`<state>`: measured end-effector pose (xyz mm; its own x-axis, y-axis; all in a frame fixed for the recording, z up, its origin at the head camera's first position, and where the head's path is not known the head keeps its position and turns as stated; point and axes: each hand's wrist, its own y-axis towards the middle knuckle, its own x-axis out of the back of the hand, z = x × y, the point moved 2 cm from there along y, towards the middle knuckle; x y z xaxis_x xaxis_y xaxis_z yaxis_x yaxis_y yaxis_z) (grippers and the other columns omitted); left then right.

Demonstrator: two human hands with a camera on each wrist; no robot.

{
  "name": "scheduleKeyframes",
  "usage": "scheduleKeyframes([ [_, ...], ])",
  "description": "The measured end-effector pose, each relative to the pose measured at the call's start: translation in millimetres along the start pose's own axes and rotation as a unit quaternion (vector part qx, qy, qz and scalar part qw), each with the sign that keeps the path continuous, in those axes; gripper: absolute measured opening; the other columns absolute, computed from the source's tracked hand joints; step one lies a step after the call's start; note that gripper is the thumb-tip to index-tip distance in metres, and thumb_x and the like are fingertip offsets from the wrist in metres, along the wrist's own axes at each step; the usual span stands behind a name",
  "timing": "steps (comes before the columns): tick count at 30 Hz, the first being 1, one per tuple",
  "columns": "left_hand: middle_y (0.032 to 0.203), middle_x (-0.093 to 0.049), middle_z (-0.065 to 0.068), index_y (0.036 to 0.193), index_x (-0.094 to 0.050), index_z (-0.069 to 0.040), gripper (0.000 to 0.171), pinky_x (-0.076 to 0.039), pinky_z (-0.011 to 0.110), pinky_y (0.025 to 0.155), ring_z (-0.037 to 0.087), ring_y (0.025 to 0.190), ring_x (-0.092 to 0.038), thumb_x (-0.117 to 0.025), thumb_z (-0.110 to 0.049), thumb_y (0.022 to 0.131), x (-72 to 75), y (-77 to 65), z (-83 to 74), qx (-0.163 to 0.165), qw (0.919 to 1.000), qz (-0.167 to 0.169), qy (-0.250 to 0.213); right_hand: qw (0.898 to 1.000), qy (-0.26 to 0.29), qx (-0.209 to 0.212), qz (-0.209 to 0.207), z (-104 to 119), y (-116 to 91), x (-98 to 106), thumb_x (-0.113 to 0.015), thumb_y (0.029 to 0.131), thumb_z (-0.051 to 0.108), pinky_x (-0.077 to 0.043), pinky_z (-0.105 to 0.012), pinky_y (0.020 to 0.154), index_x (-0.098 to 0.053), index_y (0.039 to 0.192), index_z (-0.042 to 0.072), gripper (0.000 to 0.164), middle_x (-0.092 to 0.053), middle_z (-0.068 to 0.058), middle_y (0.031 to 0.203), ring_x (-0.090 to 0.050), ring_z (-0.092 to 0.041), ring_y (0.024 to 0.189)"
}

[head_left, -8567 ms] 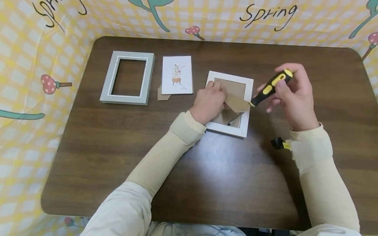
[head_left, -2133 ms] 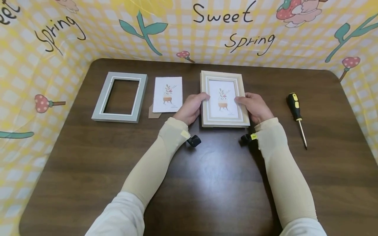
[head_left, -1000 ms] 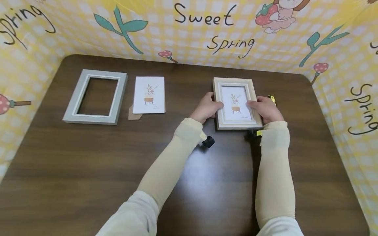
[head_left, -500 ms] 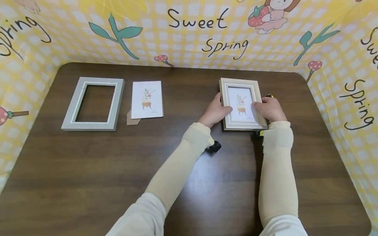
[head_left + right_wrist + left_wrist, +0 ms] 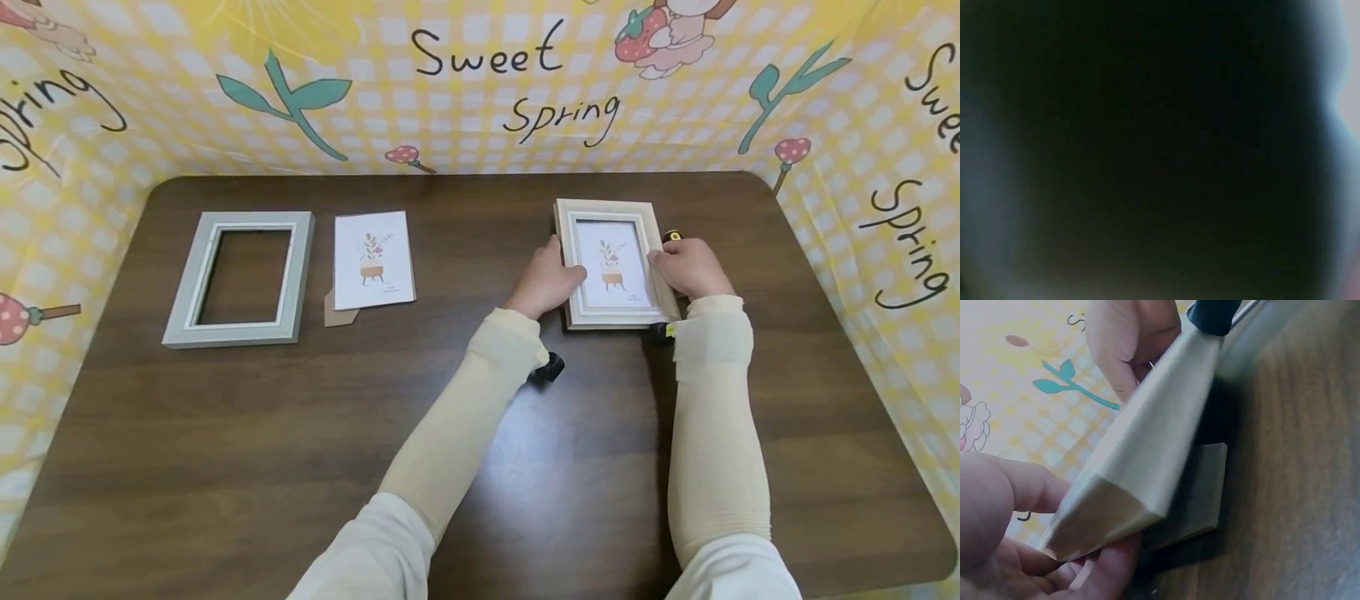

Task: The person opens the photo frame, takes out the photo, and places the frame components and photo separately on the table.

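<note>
A cream picture frame point(image 5: 656, 275) with a potted-plant print behind its window is propped or held tilted at the right of the table. My left hand point(image 5: 543, 279) grips its left edge, thumb on the front; in the left wrist view, fingers reach under the frame's corner point(image 5: 1110, 512). My right hand point(image 5: 693, 267) holds the right edge with the thumb at the front. Under the frame, the left wrist view shows a flat stand flap point(image 5: 1200, 494). Behind my right hand only the yellow and black end of a screwdriver point(image 5: 672, 236) shows. The right wrist view is dark and blurred.
At the left lies a pale grey empty frame point(image 5: 183, 287). Beside it is a plant-print card point(image 5: 372, 260) over a brown cardboard piece point(image 5: 341, 317). A checked cloth point(image 5: 465, 150) rises behind the brown table point(image 5: 300, 450).
Earlier my right hand held the screwdriver at the frame's back. The screwdriver was put on the table, and the frame was turned face up and carried right. Lately it has barely moved.
</note>
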<state>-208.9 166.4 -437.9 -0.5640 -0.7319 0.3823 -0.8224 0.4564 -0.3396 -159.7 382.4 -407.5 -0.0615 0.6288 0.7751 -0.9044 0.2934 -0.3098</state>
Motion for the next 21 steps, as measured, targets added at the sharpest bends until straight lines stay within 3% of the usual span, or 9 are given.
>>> scheduleKeyframes([
  [2,0.155,-0.039,0.014,0.162,-0.014,-0.007,0.076,-0.05,0.036,0.092,0.026,0.118,-0.059,-0.053,-0.026,0.1,2.0,0.2,-0.6,0.001,1.0,0.006,-0.006,1.0,-0.005,-0.007,0.013,0.2,-0.5,-0.8,-0.048,0.105,0.025,-0.041,-0.039,0.068,-0.061,0.108,-0.007,0.035,-0.054,-0.023,0.098,-0.049,-0.035,0.09],
  [4,0.154,-0.041,0.012,0.163,-0.014,-0.008,0.078,-0.051,0.035,0.088,0.025,0.112,-0.062,-0.054,-0.028,0.1,4.4,0.4,-0.8,0.004,0.9999,0.009,0.004,0.999,-0.007,-0.011,0.033,0.2,-1.3,-1.9,-0.048,0.106,0.028,-0.042,-0.041,0.073,-0.058,0.123,-0.008,0.042,-0.054,-0.026,0.111,-0.049,-0.037,0.096],
  [7,0.157,-0.038,0.011,0.163,-0.012,-0.007,0.082,-0.046,0.036,0.097,0.023,0.123,-0.055,-0.058,-0.031,0.098,6.9,1.1,-0.7,0.013,0.9994,0.008,0.033,0.998,-0.009,-0.008,0.066,0.8,-2.0,-4.8,-0.052,0.104,0.03,-0.045,-0.045,0.082,-0.048,0.138,-0.01,0.053,-0.054,-0.029,0.123,-0.052,-0.038,0.103],
  [9,0.161,-0.032,0.011,0.162,-0.01,-0.006,0.087,-0.039,0.037,0.106,0.023,0.134,-0.045,-0.059,-0.033,0.097,6.6,1.9,-0.5,0.022,0.9979,0.003,0.06,0.996,-0.013,-0.003,0.083,1.7,-2.6,-6.5,-0.056,0.102,0.032,-0.047,-0.048,0.087,-0.042,0.142,-0.011,0.061,-0.053,-0.031,0.128,-0.054,-0.039,0.106],
  [14,0.161,-0.028,0.019,0.162,-0.004,-0.005,0.094,-0.037,0.042,0.109,0.03,0.14,-0.039,-0.063,-0.035,0.095,1.0,4.2,0.5,0.038,0.9952,-0.007,0.09,0.996,-0.022,-0.011,0.082,5.4,-2.9,-13.2,-0.064,0.096,0.03,-0.046,-0.054,0.092,-0.035,0.144,-0.013,0.071,-0.051,-0.031,0.129,-0.053,-0.04,0.109],
  [21,0.155,-0.034,0.023,0.161,-0.005,-0.003,0.094,-0.042,0.044,0.103,0.033,0.132,-0.047,-0.065,-0.033,0.095,-7.7,3.8,-1.3,0.033,0.9929,-0.03,0.111,0.998,-0.022,-0.028,0.053,5.2,-5.2,-18.0,-0.065,0.093,0.024,-0.043,-0.055,0.095,-0.035,0.14,-0.012,0.066,-0.052,-0.028,0.124,-0.05,-0.04,0.108],
])
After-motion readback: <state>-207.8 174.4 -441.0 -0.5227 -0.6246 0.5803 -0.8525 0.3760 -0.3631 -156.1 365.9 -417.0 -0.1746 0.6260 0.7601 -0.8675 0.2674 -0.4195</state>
